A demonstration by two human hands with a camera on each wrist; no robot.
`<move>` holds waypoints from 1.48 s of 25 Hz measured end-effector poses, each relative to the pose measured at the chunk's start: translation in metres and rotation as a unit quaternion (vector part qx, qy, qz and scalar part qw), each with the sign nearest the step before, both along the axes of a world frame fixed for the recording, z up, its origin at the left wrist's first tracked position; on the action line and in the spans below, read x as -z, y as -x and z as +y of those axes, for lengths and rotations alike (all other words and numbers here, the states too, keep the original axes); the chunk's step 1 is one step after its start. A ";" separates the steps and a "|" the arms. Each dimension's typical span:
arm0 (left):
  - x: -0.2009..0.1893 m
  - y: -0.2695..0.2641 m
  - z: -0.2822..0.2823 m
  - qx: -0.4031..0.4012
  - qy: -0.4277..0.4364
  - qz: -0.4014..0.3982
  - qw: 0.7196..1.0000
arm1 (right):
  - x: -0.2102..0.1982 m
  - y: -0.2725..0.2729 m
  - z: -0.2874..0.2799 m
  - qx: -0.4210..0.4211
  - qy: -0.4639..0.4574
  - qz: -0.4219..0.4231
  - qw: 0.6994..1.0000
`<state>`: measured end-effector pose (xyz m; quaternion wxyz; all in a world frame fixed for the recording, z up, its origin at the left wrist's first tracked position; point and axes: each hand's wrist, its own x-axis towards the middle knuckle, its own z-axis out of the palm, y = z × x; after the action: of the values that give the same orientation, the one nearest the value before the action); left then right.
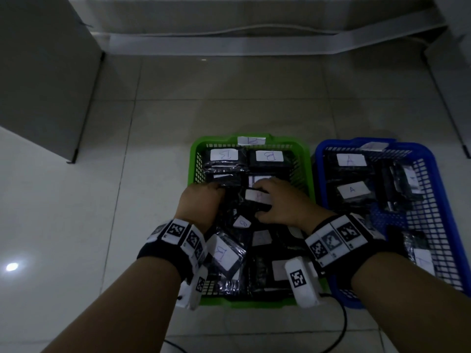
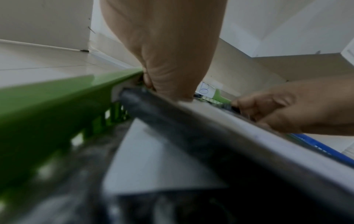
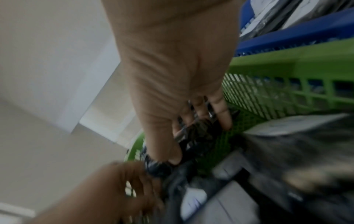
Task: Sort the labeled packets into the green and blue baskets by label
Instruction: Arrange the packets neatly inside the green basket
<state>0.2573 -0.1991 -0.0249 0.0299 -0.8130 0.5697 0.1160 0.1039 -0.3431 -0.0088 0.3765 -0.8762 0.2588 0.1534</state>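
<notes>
Green basket [image 1: 309, 174]: sitting left of the blue basket [image 1: 433, 179], filling with B-labelled packets.
Right hand [image 1: 283, 202]: fingers curling round a black packet [image 1: 257, 200] mid-basket.
Left hand [image 1: 197, 202]: reaching in; grip unclear.
Advice: laying it flat, label up, likely keeps labels readable.

Right hand [image 3: 172, 72] fingers curled round a black packet [image 3: 193, 136] (blurred) inside green basket [image 3: 287, 66]

Both hands [image 1: 201, 202] [image 1: 283, 202] curled, fwd-reaching
</notes>
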 end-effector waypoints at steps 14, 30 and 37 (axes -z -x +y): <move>-0.013 -0.010 0.020 -0.075 0.072 -0.010 0.995 | 0.012 -0.003 0.002 -0.003 0.279 0.016 0.960; 0.003 -0.008 0.019 -0.032 0.039 -0.024 0.998 | 0.017 0.002 -0.003 0.040 0.206 0.011 0.978; -0.001 -0.007 0.017 -0.031 0.014 -0.025 0.999 | 0.011 0.002 0.002 0.022 0.205 0.005 0.979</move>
<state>0.2639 -0.1820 -0.0242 0.0291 -0.8335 0.5447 0.0881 0.1019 -0.3415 -0.0196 0.1908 -0.9281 0.3056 0.0935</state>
